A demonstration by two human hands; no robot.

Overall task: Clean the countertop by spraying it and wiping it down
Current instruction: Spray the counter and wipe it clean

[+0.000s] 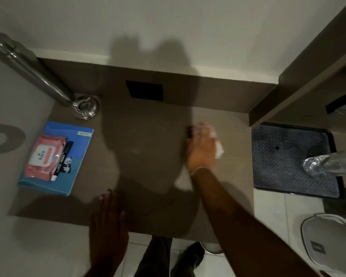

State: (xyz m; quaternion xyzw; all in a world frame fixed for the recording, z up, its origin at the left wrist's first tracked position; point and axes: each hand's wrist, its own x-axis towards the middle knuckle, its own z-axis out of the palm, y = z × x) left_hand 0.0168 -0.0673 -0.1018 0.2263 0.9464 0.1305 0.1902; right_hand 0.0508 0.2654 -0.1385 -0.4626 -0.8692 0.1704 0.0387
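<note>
The brown countertop (144, 140) fills the middle of the head view. My right hand (201, 148) presses flat on a white wipe (219, 150) at the counter's right part; the hand is blurred. Only the wipe's right edge shows from under the palm and fingers. My left hand (108, 218) lies flat with fingers together on the counter's near edge and holds nothing. No spray bottle is in view.
At the left lies a blue booklet (76, 154) with a pink wipes pack (43, 156) and a black marker (63, 158) on it. A steel bottle (38, 76) and metal ashtray (86, 106) stand behind. A dark tray (288, 156) with a clear bottle (328, 164) sits right.
</note>
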